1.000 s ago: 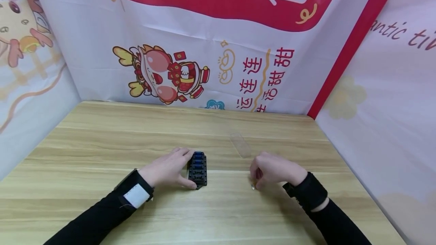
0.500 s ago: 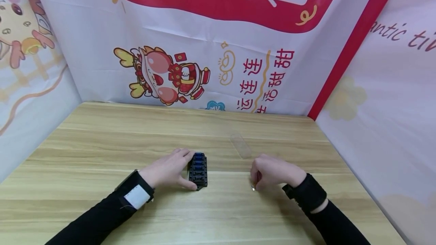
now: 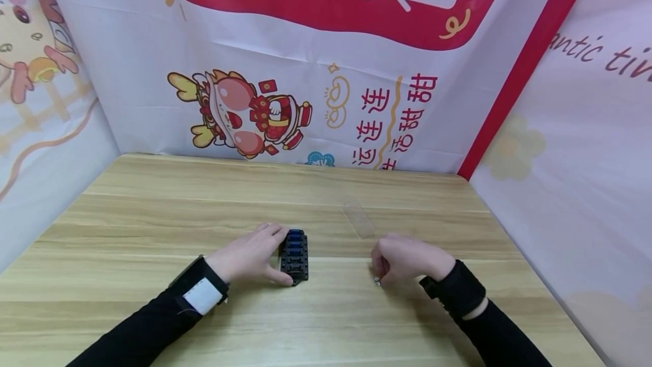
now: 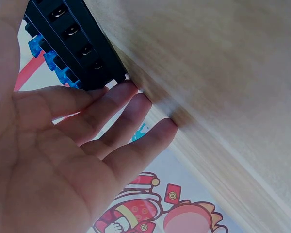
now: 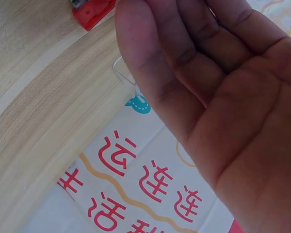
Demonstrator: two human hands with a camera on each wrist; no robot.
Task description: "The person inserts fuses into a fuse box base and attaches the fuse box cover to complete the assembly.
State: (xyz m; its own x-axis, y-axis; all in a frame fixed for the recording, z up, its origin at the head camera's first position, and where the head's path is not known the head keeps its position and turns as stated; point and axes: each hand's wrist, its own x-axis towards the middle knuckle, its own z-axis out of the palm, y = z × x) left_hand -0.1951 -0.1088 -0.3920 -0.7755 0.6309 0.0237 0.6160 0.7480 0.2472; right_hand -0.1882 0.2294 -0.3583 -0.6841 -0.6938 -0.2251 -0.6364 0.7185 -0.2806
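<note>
A black fuse box (image 3: pixel 294 256) with blue blade fuses (image 4: pixel 51 60) in its far half lies on the table. My left hand (image 3: pixel 251 256) holds it from the left, thumb at the near end and fingertips at the far end. In the left wrist view its slotted side shows beside the index finger. To the right, my right hand (image 3: pixel 407 258) is close to the table with bent fingers. It pinches a small red blade fuse (image 5: pixel 93 12), whose metal end (image 3: pixel 377 281) glints below the fingertips. Most of that fuse is hidden by the fingers.
A clear plastic cover (image 3: pixel 359 218) lies flat behind my right hand. The wooden table (image 3: pixel 204 186) ends at a printed cloth backdrop (image 3: pixel 285 44), with more printed cloth at both sides.
</note>
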